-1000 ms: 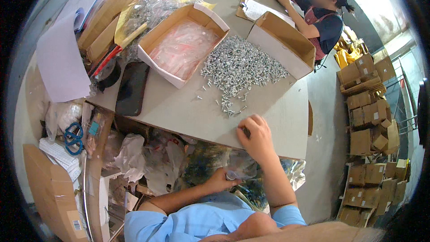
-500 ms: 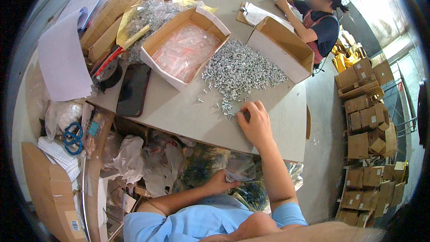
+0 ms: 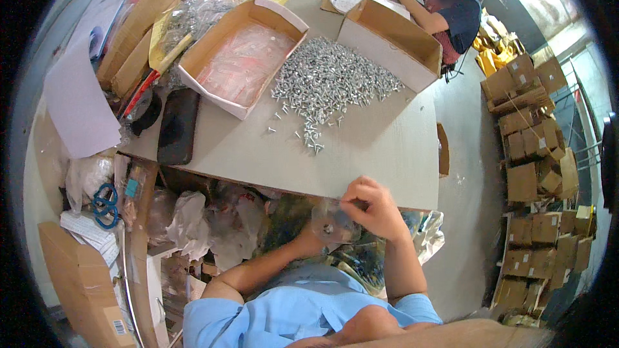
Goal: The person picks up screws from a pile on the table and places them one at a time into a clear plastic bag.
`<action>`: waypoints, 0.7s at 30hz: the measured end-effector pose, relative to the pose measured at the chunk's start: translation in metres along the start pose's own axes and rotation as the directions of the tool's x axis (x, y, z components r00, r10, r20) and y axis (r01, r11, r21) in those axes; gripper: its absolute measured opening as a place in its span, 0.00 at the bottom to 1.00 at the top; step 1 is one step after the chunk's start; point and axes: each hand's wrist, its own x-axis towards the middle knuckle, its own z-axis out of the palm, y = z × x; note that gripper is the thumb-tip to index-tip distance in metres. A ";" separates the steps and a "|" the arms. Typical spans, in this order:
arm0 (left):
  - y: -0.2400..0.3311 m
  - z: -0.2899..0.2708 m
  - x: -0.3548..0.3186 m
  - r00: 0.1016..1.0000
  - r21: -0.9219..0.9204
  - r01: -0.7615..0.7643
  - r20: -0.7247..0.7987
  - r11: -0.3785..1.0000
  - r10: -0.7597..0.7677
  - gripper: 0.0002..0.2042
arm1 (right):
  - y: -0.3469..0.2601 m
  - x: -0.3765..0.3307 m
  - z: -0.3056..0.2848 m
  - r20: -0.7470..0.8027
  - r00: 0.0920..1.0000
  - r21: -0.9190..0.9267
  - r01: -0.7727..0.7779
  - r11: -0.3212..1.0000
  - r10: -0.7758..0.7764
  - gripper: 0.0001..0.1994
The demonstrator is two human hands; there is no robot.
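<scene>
My left hand (image 3: 308, 240) holds a small clear plastic bag (image 3: 327, 221) just below the near edge of the grey table (image 3: 380, 148); a few small metal pieces show inside it. My right hand (image 3: 373, 206) is closed at the bag's mouth, fingers pinched together over it. A loose pile of small silver screws (image 3: 329, 80) lies on the table, farther from me, between two open cardboard boxes.
A cardboard box (image 3: 242, 55) with clear bags stands left of the pile, another box (image 3: 390, 42) right of it. A black phone (image 3: 177, 125) lies at the table's left. Blue scissors (image 3: 103, 203) and bags clutter the left. Another person (image 3: 445, 3) sits across. Stacked cartons (image 3: 535, 154) stand at right.
My right hand has drawn back from the screws on the table to the bag held at the table's near edge. The left hand has stayed with the bag.
</scene>
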 end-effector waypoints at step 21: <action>0.099 -0.077 -0.046 0.921 0.021 0.067 0.383 0.998 -0.070 0.19 | -0.053 -0.023 0.033 0.227 0.896 -0.108 0.412 0.905 -0.381 0.11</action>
